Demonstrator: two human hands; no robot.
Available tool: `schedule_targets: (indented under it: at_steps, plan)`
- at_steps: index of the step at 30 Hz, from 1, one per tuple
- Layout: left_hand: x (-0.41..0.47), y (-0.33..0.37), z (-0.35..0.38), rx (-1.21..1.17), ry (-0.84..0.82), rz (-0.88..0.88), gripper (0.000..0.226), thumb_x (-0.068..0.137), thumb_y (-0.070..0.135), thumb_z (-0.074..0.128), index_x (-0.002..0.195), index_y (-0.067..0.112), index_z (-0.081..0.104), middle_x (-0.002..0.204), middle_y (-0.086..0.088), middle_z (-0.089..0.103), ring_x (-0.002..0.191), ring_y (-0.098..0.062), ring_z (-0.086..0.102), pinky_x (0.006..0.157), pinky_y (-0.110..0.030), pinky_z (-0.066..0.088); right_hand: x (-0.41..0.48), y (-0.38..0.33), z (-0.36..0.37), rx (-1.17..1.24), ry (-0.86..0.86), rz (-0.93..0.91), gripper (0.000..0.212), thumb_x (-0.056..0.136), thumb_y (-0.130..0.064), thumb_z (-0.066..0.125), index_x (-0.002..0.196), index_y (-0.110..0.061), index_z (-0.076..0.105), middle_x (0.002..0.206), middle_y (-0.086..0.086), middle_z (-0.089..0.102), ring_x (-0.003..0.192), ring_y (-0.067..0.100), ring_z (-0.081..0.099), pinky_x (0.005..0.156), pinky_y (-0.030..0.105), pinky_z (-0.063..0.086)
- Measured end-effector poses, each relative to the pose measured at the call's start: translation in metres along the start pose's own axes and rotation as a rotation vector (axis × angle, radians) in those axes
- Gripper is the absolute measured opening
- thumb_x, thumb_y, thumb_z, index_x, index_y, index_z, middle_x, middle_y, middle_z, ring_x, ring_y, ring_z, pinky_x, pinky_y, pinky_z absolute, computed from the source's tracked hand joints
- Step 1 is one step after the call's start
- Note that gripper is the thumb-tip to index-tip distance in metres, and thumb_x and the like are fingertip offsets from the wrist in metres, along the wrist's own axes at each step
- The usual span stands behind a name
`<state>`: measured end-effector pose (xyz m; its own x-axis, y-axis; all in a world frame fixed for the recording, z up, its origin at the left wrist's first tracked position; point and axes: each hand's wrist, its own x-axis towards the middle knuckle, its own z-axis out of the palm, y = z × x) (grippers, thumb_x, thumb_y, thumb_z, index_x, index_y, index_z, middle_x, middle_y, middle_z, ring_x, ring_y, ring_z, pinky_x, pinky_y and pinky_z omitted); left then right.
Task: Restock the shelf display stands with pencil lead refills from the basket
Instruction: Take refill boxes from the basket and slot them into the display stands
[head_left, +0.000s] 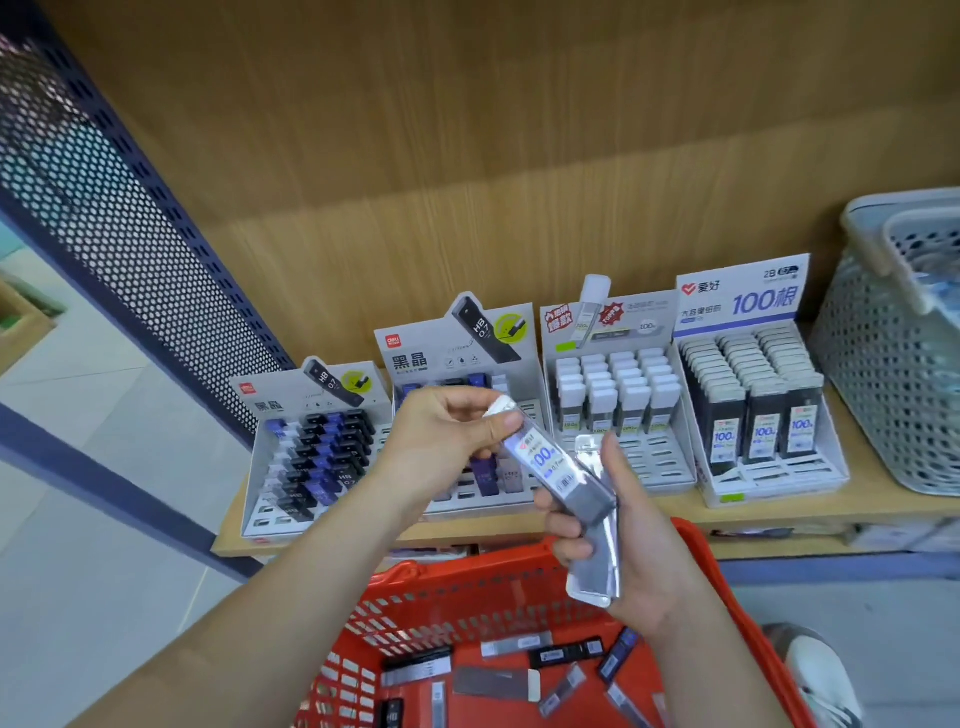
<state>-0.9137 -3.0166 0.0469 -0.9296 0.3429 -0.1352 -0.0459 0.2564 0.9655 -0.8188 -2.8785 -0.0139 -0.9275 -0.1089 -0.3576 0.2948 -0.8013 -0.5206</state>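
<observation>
My left hand (447, 441) pinches the white-capped top of a clear lead refill case (558, 470) labelled 100. My right hand (631, 540) holds the lower end of that case together with a second clear case (597, 561) behind it. Both hands are above the red basket (415, 613), in front of the shelf. Several loose refill cases (519, 670) lie on the basket's floor. Four display stands sit on the wooden shelf: a far-left stand (306, 447) with black and blue cases, a second stand (457, 364) partly hidden by my left hand, a white-capped stand (613, 395) and a 100-count stand (758, 400).
A grey perforated basket (898, 358) stands at the right end of the shelf (883, 499). A dark perforated metal panel (130, 244) rises on the left. A white shoe (826, 675) shows at lower right beside the red basket.
</observation>
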Motion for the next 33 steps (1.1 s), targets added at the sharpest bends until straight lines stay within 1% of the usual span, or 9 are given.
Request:
schedule_targets:
  at_steps: [5, 9, 11, 15, 19, 22, 26, 29, 33]
  plan:
    - [0.008, 0.025, 0.021, 0.169, -0.077, 0.043, 0.005, 0.084, 0.008, 0.07, 0.088, 0.009, 0.072, 0.069, -0.007, 0.069, 0.052, -0.008, 0.057, 0.057, -0.018, 0.053, -0.014, -0.022, -0.016, -0.109, 0.119, -0.115, 0.051, 0.08, -0.041, 0.062, 0.114, -0.003, 0.065, 0.081, 0.019, 0.069, 0.048, 0.009, 0.043, 0.04, 0.015, 0.034]
    - [0.023, 0.04, 0.055, 0.216, -0.099, 0.092, 0.013, 0.082, 0.003, 0.07, 0.095, 0.001, 0.071, 0.072, -0.011, 0.069, 0.055, -0.012, 0.061, 0.06, -0.021, 0.056, -0.021, -0.039, -0.034, -0.12, 0.324, -0.225, 0.049, 0.083, -0.048, 0.06, 0.108, -0.007, 0.068, 0.073, 0.012, 0.067, 0.049, 0.011, 0.044, 0.043, 0.02, 0.034]
    - [0.032, 0.045, 0.077, 0.27, -0.072, 0.17, 0.006, 0.083, 0.005, 0.07, 0.087, 0.01, 0.073, 0.071, -0.01, 0.07, 0.058, -0.014, 0.061, 0.064, -0.027, 0.056, -0.022, -0.045, -0.05, -0.013, 0.444, -0.277, 0.044, 0.089, -0.046, 0.059, 0.107, -0.007, 0.066, 0.068, 0.005, 0.062, 0.047, 0.011, 0.044, 0.041, 0.021, 0.035]
    - [0.049, 0.043, 0.129, 0.446, -0.059, 0.348, 0.006, 0.084, 0.011, 0.07, 0.08, 0.014, 0.074, 0.065, -0.009, 0.068, 0.056, -0.015, 0.06, 0.062, -0.032, 0.052, -0.027, -0.06, -0.086, 0.37, 0.623, -0.391, 0.01, 0.098, -0.018, 0.051, 0.09, -0.013, 0.054, 0.065, 0.001, 0.053, 0.045, 0.01, 0.048, 0.041, 0.022, 0.039]
    - [0.059, 0.029, 0.173, 0.58, -0.109, 0.442, 0.016, 0.087, 0.02, 0.067, 0.08, 0.006, 0.069, 0.068, -0.017, 0.063, 0.059, -0.024, 0.052, 0.062, -0.039, 0.048, -0.036, -0.073, -0.102, 0.537, 0.789, -0.584, 0.02, 0.096, 0.005, 0.048, 0.09, -0.014, 0.053, 0.083, 0.011, 0.06, 0.072, 0.018, 0.061, 0.071, 0.031, 0.052]
    - [0.062, 0.021, 0.195, 0.615, -0.127, 0.459, 0.012, 0.088, 0.021, 0.067, 0.082, 0.011, 0.071, 0.06, 0.0, 0.059, 0.058, -0.013, 0.049, 0.06, -0.028, 0.039, -0.04, -0.075, -0.113, 0.574, 0.852, -0.643, 0.02, 0.096, 0.005, 0.052, 0.099, -0.015, 0.053, 0.103, 0.018, 0.065, 0.091, 0.024, 0.067, 0.096, 0.041, 0.051]
    - [0.064, 0.012, 0.212, 0.691, -0.165, 0.453, 0.019, 0.089, 0.026, 0.066, 0.104, 0.016, 0.073, 0.082, 0.002, 0.071, 0.075, -0.012, 0.061, 0.063, -0.007, 0.035, -0.042, -0.076, -0.121, 0.588, 0.866, -0.653, 0.026, 0.094, 0.007, 0.054, 0.115, -0.007, 0.055, 0.116, 0.022, 0.064, 0.102, 0.03, 0.067, 0.08, 0.036, 0.054]
    - [0.067, 0.009, 0.216, 0.723, -0.173, 0.466, 0.022, 0.09, 0.027, 0.064, 0.108, 0.017, 0.072, 0.093, -0.002, 0.073, 0.085, -0.017, 0.064, 0.069, -0.011, 0.036, -0.039, -0.074, -0.123, 0.606, 0.823, -0.617, 0.035, 0.094, 0.002, 0.056, 0.129, -0.001, 0.055, 0.118, 0.019, 0.065, 0.094, 0.023, 0.069, 0.068, 0.03, 0.055]
    - [0.071, 0.012, 0.219, 0.807, -0.187, 0.537, 0.029, 0.091, 0.029, 0.063, 0.115, 0.016, 0.069, 0.1, -0.004, 0.072, 0.095, -0.019, 0.064, 0.077, -0.018, 0.039, -0.042, -0.074, -0.122, 0.583, 0.804, -0.589, 0.024, 0.096, 0.001, 0.054, 0.118, -0.004, 0.061, 0.108, 0.014, 0.07, 0.092, 0.019, 0.07, 0.064, 0.029, 0.056]
